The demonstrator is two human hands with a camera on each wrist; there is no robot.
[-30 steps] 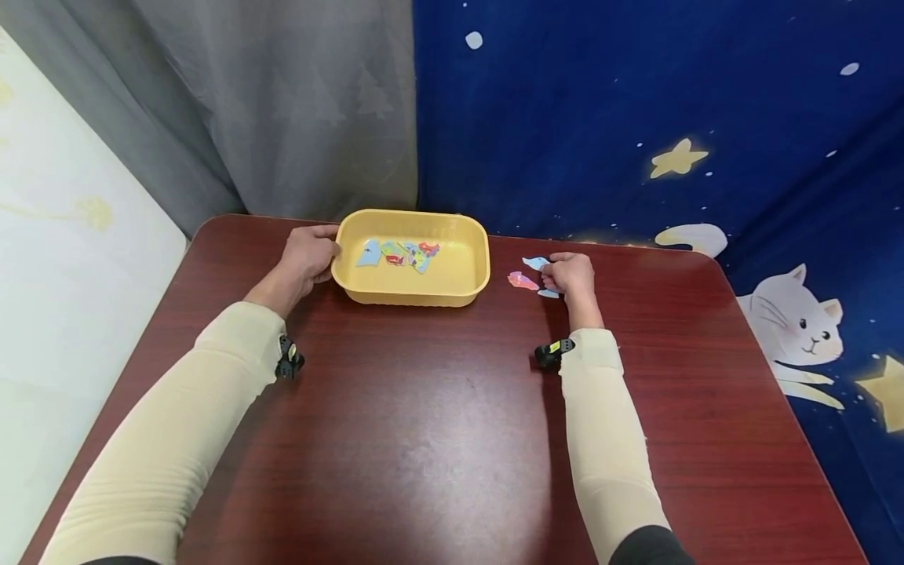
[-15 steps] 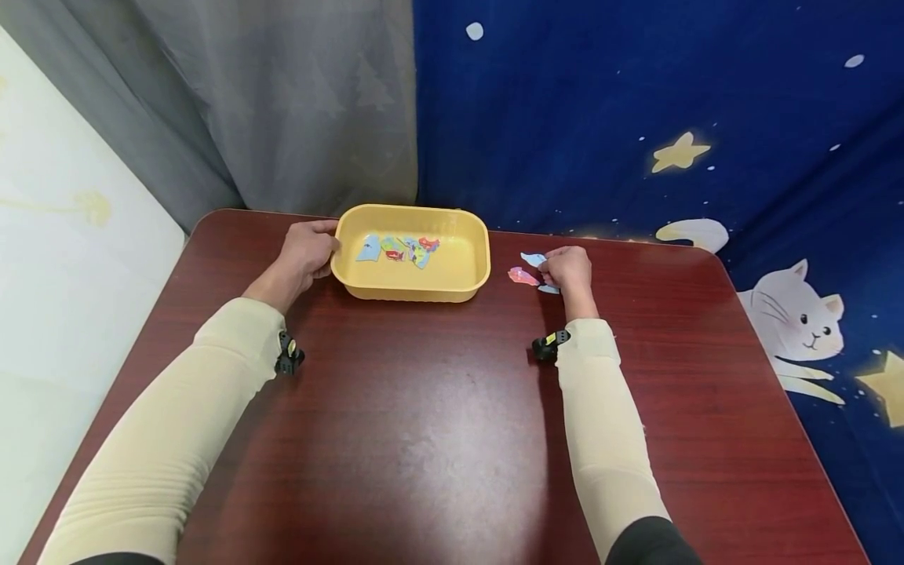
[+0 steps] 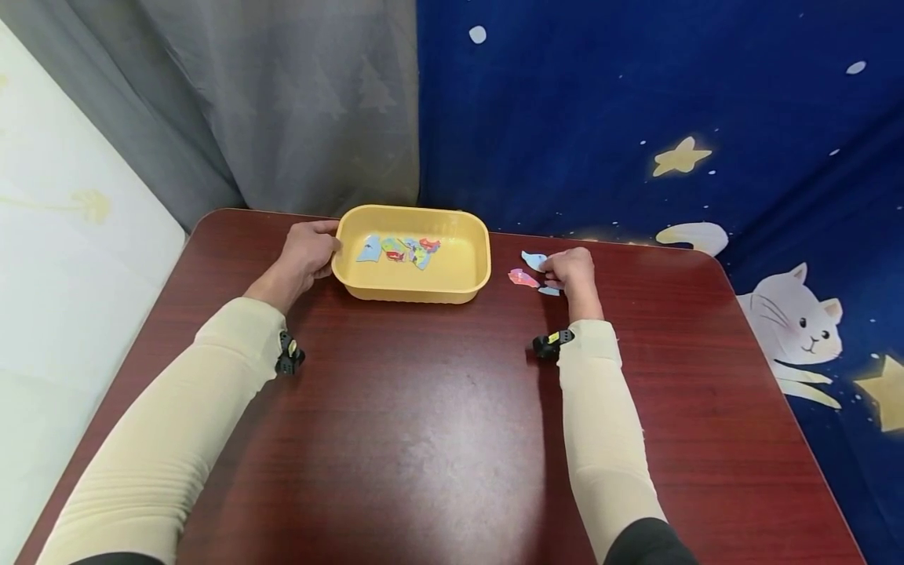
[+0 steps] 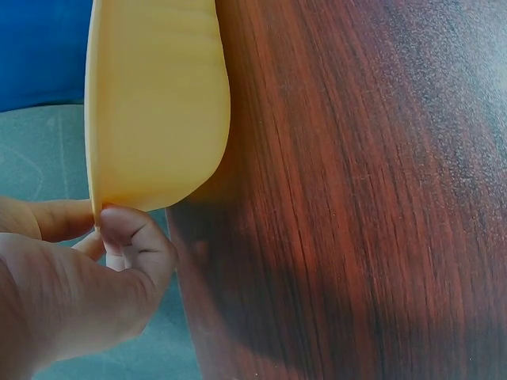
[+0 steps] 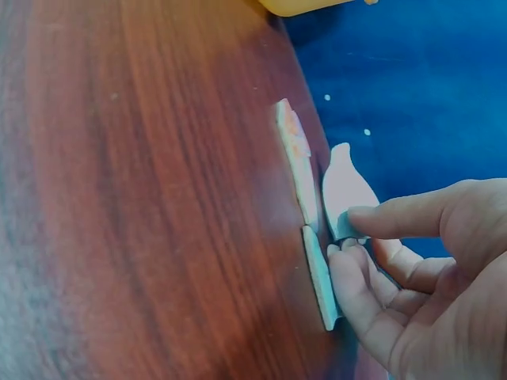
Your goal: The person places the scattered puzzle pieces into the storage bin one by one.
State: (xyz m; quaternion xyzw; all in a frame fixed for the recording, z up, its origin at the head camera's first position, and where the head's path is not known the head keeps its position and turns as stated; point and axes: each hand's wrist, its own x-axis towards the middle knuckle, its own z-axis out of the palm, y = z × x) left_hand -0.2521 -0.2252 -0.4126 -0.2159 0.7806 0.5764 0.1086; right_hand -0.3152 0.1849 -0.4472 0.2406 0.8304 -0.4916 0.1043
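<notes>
Pinching a pale-blue piece [image 5: 346, 190] between thumb and fingers, the right hand [image 3: 574, 270] held it tilted up near the far edge of the surface [image 3: 424, 439], right of a yellow bin [image 3: 459, 263]. Just beside lay a pink piece [image 3: 523, 278] and a second blue piece [image 3: 548, 290], partly hidden by that hand in the head view. The left hand [image 3: 305, 249] pinched the bin's left rim; colourful pieces [image 3: 422, 256] rested inside. A yellow label [image 3: 566, 336] on the right black wrist camera [image 3: 545, 346] was too small to read. Beyond hung a grey curtain [image 3: 311, 118] and a star-printed blue curtain [image 3: 537, 118].
</notes>
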